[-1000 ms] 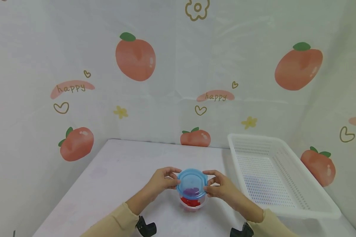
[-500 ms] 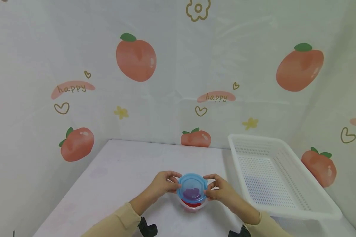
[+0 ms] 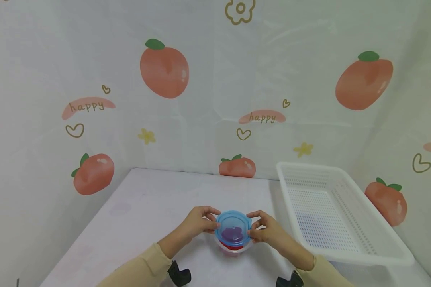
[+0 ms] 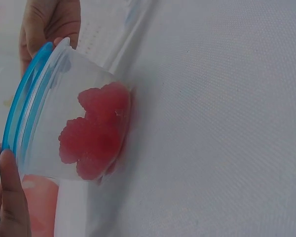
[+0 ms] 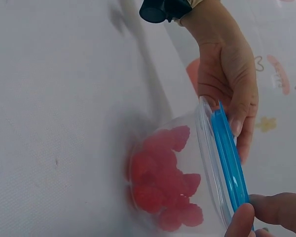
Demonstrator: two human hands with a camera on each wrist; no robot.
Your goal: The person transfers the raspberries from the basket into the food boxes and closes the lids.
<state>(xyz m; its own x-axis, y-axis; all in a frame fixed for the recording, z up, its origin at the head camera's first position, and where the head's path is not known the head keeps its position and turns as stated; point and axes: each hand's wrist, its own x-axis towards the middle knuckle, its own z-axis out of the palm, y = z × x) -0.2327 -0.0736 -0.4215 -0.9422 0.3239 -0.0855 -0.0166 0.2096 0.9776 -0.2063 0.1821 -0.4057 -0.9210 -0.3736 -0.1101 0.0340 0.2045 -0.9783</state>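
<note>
Over a clear plastic tub [image 4: 79, 66] lies a translucent blue lid [image 3: 233, 223], round and close to the rim. In the right wrist view a narrow gap shows between lid and rim. My left hand [image 3: 200, 221] pinches the lid's left edge between thumb and fingers. On the opposite side my right hand [image 3: 267, 230] pinches the lid's edge the same way. Red bumpy pieces that look like raspberries [image 5: 163, 173] sit in the tub, and they look purple through the lid. The tub stands upright on the table.
A large white perforated plastic basket [image 3: 344, 215] stands on the right of the white-covered table [image 3: 158, 199]. Behind hangs a white curtain [image 3: 201, 131] printed with peaches. Black devices [image 3: 179, 275] sit by both wrists.
Both hands have lowered the lid toward the tub, so less of the red pieces shows below its front edge. In the last half second there is hardly any movement.
</note>
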